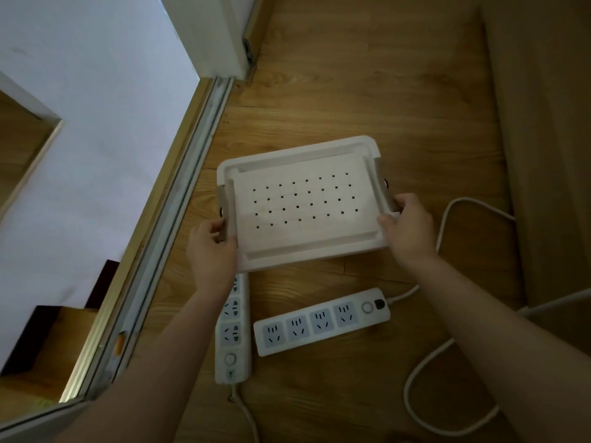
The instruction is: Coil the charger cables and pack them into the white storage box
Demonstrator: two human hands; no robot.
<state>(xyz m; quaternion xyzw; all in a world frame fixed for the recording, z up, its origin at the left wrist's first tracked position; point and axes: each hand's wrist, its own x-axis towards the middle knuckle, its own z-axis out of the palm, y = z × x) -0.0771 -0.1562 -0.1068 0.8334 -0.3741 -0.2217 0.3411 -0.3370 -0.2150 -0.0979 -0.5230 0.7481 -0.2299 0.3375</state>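
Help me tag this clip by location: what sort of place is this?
Probably a room in a home, down at floor level: a wooden floor, a sliding-door track beside it, and two power strips lying near the white box.

Storage box [300, 203] far on floor [383, 107]; two power strips near: one [232, 327] left, other [321, 321] right.

White storage box [297, 148] with perforated base, open side up, just beyond two white power strips [321, 321], cables [412, 388] uncoiled.
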